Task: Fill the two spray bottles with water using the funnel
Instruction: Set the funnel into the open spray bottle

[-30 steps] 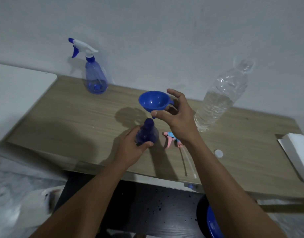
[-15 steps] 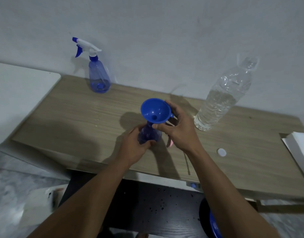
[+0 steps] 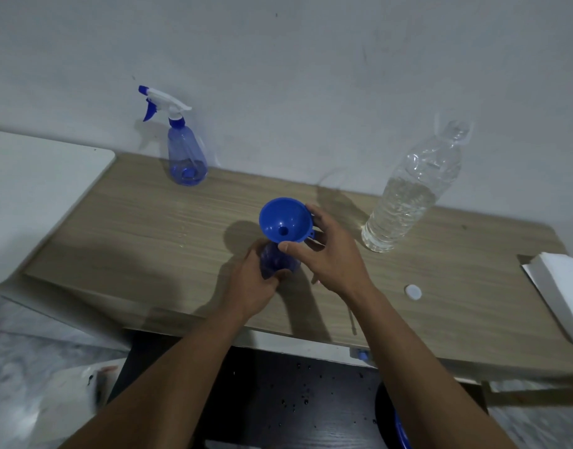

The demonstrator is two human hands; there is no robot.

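Wood-grain worktop [image 3: 149, 241], set against a pale wall [image 3: 311, 76].

1. Dark panel [image 3: 272, 400] below the near edge, speckled with droplets; a blue round item [image 3: 401, 431] shows at its right, cut off by the frame.
2. Left hand [image 3: 252, 286]: fingers wrapped round the body of the near spray bottle [image 3: 272, 260], which is dark blue, stands upright at mid-worktop and has its trigger head off.
3. Right hand [image 3: 330, 257]: grasping the funnel [image 3: 286, 220], thumb on the near rim and fingers on the far rim by the tab. The funnel is blue, mouth up, directly over the near spray bottle's neck; whether the spout is fully seated cannot be told.
4. White cap [image 3: 413, 292], lying flat, right of the hands and apart from them.
5. White folded sheet [image 3: 563, 286] at the right edge.
6. Water bottle [image 3: 408, 202]: clear, uncapped, upright, partly full, right of the funnel.
7. Far spray bottle [image 3: 184, 157]: translucent blue, white-and-blue trigger head fitted, upright near the wall at the back left.
8. White surface [image 3: 35, 189] adjoining the worktop's left end.
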